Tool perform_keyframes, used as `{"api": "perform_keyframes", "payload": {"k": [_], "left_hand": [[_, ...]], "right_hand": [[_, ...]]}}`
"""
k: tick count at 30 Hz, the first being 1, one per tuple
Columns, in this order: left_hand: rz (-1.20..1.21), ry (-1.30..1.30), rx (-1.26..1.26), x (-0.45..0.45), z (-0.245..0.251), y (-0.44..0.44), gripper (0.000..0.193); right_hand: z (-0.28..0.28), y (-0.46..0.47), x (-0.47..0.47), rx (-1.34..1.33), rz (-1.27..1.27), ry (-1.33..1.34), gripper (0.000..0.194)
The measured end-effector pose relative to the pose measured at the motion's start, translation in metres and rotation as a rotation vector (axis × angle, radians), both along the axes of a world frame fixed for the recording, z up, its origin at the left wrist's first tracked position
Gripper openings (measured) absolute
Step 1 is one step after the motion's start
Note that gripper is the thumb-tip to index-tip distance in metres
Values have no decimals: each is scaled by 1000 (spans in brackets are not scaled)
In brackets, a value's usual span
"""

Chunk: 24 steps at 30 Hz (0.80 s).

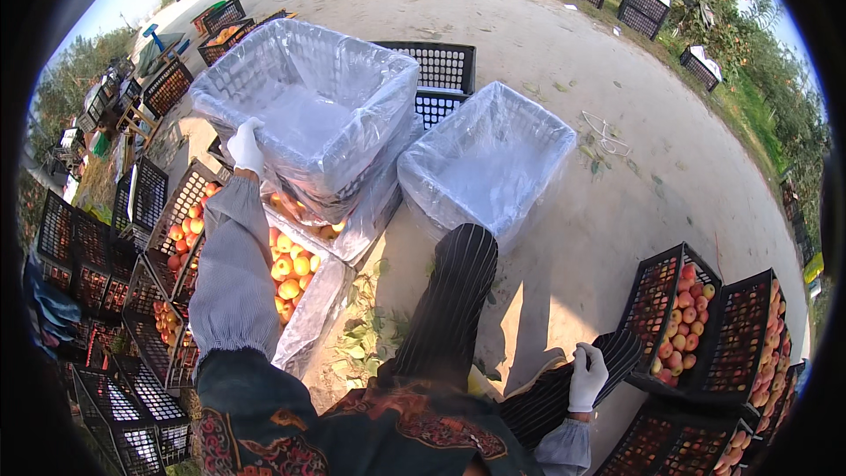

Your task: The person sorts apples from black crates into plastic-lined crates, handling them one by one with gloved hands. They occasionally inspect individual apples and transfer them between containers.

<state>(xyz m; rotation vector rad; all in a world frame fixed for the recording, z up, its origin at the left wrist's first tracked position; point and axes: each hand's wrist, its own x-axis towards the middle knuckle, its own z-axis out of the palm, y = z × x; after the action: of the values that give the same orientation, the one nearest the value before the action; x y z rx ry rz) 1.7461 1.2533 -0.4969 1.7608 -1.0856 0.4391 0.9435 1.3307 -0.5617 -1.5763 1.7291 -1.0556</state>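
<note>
My left hand (247, 147), in a white glove, grips the near left rim of an empty crate lined with clear plastic (310, 106), which rests on top of other plastic-wrapped crates. Beside this stack, to the right, another plastic-lined crate (489, 165) stands on the ground with nothing inside. Below my left sleeve lie yellow-red apples (291, 271) in a plastic-lined crate. My right hand (587, 377), also in a white glove, hangs over my striped trouser leg with its fingers curled; whether anything is in it cannot be told.
Black mesh crates of red apples (684, 327) stand at the lower right. More black crates (142, 195) crowd the left side, some holding apples. A black crate (443, 66) is behind the lined ones. Leaves (360, 337) and a loop of white cord (605, 135) lie on the ground.
</note>
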Motion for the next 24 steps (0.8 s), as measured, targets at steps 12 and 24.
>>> {"api": "perform_keyframes", "payload": {"k": [12, 24], "left_hand": [[-367, 5, -90, -111, 153, 12, 25], [-1141, 1264, 336, -401, 235, -117, 55]], "right_hand": [[80, -55, 57, -168, 127, -525, 55], [156, -35, 5, -390, -95, -493, 106]]}}
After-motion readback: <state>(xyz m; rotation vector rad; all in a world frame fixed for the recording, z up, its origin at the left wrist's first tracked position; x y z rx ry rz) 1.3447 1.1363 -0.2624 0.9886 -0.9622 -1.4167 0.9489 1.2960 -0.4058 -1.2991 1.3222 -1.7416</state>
